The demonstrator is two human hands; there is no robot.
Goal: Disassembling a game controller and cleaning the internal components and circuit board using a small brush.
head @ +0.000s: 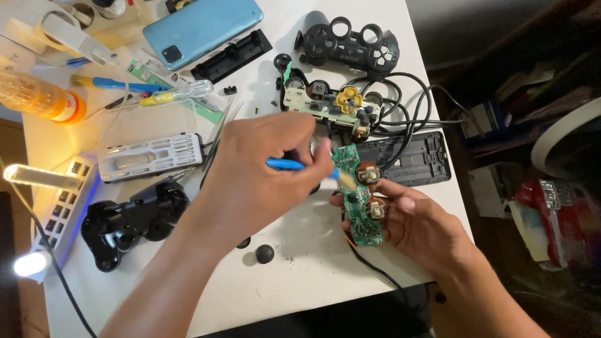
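Note:
My right hand (413, 219) grips a green circuit board (357, 200) with two analog stick modules on it, held upright above the white table (300, 275). A black cable runs from the board's lower end down off the table's edge. My left hand (263, 169) holds a blue-handled brush (288, 164), its pale bristles touching the upper part of the board.
A black controller front shell (350, 40), a white inner frame with a yellow part (328, 103) and coiled black cable lie behind. A black controller back shell (131, 219), a grey bit case (150, 156), a blue phone (203, 28), screwdrivers, a loose thumbstick cap (265, 253) and a black phone case (413, 156) surround.

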